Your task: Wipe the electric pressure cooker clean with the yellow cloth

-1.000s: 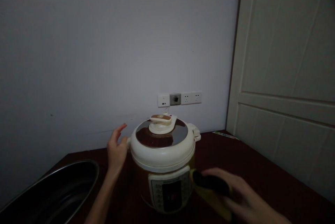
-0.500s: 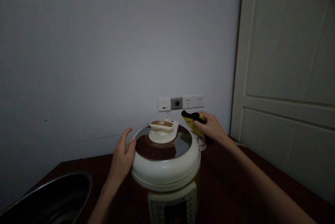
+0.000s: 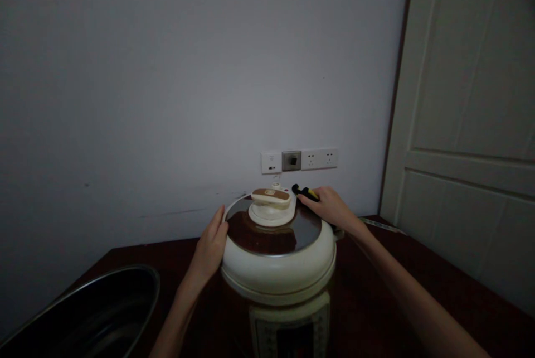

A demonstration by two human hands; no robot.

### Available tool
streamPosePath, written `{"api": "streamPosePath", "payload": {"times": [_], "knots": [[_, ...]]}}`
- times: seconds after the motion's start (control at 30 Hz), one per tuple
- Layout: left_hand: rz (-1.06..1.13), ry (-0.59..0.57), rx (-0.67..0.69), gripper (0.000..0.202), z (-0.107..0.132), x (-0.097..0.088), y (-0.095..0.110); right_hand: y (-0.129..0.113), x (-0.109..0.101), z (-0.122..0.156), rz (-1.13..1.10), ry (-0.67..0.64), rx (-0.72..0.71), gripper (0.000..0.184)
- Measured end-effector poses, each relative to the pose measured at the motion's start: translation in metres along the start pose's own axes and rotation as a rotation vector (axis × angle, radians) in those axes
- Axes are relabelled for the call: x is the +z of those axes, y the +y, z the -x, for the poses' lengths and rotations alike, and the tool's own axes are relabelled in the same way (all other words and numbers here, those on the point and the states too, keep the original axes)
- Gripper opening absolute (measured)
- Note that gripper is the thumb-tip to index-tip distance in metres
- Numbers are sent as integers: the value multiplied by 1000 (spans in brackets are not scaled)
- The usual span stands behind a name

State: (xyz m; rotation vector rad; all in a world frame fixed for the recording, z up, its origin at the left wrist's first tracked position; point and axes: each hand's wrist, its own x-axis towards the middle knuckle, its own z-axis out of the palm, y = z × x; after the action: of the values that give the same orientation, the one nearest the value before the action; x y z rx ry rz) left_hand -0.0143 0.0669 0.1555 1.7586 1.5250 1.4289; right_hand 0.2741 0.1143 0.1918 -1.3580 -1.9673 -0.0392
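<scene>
Compared with half a second ago, the person's right hand (image 3: 328, 204) has moved in from the lid's right edge to the back of the lid, just right of the lid handle (image 3: 271, 197), and the black-and-yellow cloth (image 3: 308, 194) in its grip shows far less of its yellow. That hand is closed around the soft, bunched cloth, whose dark end pokes out beyond the fingers. The left hand (image 3: 210, 245), which a second ago stood out by the side of the cooker (image 3: 280, 274), now lies against the left rim of the lid, partly open, with its fingers loosely curved along the edge. The cooker stands on the dark red table (image 3: 363, 291) between both arms; it and the wall sockets (image 3: 320, 158) both sit further right in the view. Its body is round, with a thick, smooth cream ring around a glossy brown lid top that mirrors pale light. The handle is an elongated, rounded cream bar with a tan inlay, raised on a circular base. Below, the front panel (image 3: 292, 327) frames a black rectangular display. At the left, a dark, smooth-sided basin (image 3: 146, 270) shows a thin, shiny curved rim; behind, the wall (image 3: 167, 68) is matt and faintly scuffed.
</scene>
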Motion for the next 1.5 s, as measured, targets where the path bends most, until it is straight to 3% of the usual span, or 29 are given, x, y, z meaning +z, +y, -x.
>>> {"api": "streamPosePath", "payload": {"times": [0.23,0.47,0.67,0.87,1.03,1.17,1.33,1.5], "knots": [[-38,14,18,59,0,1,-2,0,-2,-2,-27,2,67,40],[-30,-43,35,63,-2,1,-3,2,-8,-9,-57,-84,185,36],[-64,-43,24,65,-1,1,-1,-10,-10,-1,68,-7,171,36],[-81,-32,26,62,-1,1,1,-40,-17,42,169,100,109,38],[-86,-25,57,65,-3,1,-1,-67,-28,92,122,140,18,27],[-89,-38,51,67,-3,1,-2,-74,-30,111,44,172,-89,30],[-75,-42,53,66,-3,0,0,-65,-25,88,-52,134,-116,27],[-70,-45,53,68,-1,-1,-1,-45,-19,38,77,-32,66,28]]}}
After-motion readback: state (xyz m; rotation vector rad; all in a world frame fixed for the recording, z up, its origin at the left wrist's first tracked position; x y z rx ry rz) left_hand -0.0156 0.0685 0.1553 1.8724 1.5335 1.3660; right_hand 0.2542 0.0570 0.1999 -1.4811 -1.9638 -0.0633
